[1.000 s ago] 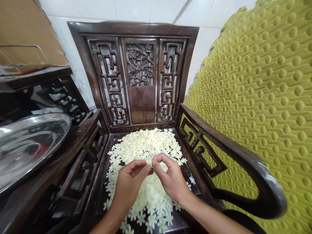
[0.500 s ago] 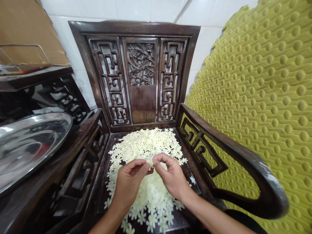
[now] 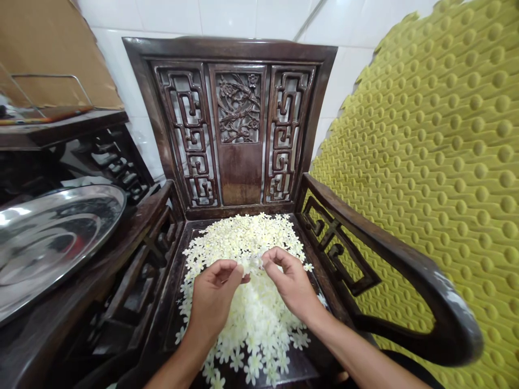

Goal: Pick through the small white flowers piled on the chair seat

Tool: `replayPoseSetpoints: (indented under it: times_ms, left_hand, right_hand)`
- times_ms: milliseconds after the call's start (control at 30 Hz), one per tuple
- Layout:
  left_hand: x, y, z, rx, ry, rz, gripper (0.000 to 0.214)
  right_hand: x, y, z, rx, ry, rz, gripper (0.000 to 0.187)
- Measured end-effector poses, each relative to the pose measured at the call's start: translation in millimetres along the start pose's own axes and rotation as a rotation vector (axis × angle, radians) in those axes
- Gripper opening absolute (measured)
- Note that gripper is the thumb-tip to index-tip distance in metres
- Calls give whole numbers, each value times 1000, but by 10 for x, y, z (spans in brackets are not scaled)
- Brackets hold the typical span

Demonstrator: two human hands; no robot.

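A heap of small white-and-pale-yellow flowers [image 3: 249, 324] covers much of the dark wooden chair seat. Above the heap, my left hand [image 3: 214, 292] is closed in a pinch, with a small white flower at its thumb and fingertip. My right hand [image 3: 292, 281] faces it from the other side, thumb and forefinger pressed together. What the right fingertips hold blends into the blossoms behind and cannot be made out. A small gap separates the two hands.
The carved chair back [image 3: 242, 173] rises behind the flowers, with a curved armrest [image 3: 438, 286] on the right. A shiny metal tray [image 3: 101, 216] lies at left. Yellow bumpy matting [image 3: 438, 151] stands at right, and cardboard [image 3: 52, 43] leans at upper left.
My hands have moved apart; the right has shifted slightly right and up, the left slightly left. The view has also shifted a little.
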State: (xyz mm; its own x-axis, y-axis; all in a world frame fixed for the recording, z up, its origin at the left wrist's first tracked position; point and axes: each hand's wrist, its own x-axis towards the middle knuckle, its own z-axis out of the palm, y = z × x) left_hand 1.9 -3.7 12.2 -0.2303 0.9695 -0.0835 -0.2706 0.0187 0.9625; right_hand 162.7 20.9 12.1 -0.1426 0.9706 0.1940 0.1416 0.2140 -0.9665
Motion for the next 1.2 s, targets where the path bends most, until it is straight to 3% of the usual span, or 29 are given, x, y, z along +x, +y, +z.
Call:
replayPoseSetpoints:
  times_ms: [267, 400, 567, 833, 900, 1033, 1100, 1200]
  left_hand:
    - [30, -47, -51, 22, -4, 6, 17]
    - [26, -66, -51, 34, -74, 22, 16]
    - [-6, -87, -44, 17, -179, -12, 15]
    - [-9, -89, -51, -14, -129, -5, 16]
    - [-1, -79, -54, -24, -110, -9, 18]
    - [8, -63, -50, -36, -79, -17, 18]
    - [8, -64, -51, -15, -93, -16, 18]
    - [10, -76, -63, 51, -167, 10, 15]
  right_hand:
    - [-65, -3, 45, -139, 48, -44, 4]
    - [-104, -61, 66, -143, -36, -106, 13]
    - [-100, -91, 53, -39, -104, -65, 17]
    - [-22, 29, 32, 122, -111, -5, 28]
    - [-19, 60, 31, 80, -75, -5, 30]
    - [-54, 28, 36, -144, 122, -61, 13]
    - [-87, -25, 48, -210, 103, -122, 13]
    - [-126, -87, 67, -265, -26, -178, 10]
